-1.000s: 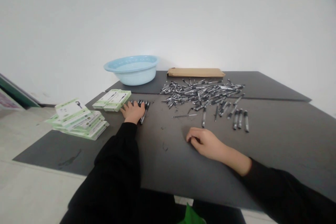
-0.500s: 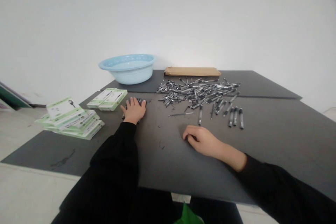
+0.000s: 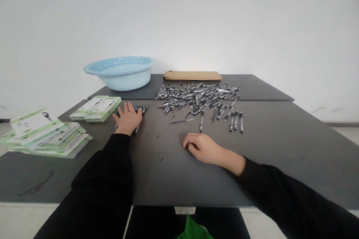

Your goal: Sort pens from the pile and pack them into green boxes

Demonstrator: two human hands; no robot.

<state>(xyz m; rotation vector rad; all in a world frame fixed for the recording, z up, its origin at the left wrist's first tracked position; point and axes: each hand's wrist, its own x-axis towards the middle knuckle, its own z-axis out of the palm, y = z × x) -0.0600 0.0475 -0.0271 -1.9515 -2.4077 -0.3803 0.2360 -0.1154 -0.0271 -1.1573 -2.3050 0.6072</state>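
My left hand lies with fingers spread over a few dark pens on the dark grey table. Parts of those pens are hidden under the palm. My right hand rests on the table to the right, its fingers curled in; whether anything is inside cannot be seen. Beyond it lies a large heap of clear and black pens. Three pens lie side by side at the heap's near right. A single thin refill lies in front of the heap.
A light blue basin stands at the back left, beside a flat brown cardboard box. Two green and white boxes lie left of my left hand. A leaning pile of similar boxes is at the far left.
The camera view has turned to the right, so things appear farther left. My left hand has shifted slightly on the pens, showing more of them at its right. My right hand looks unchanged.
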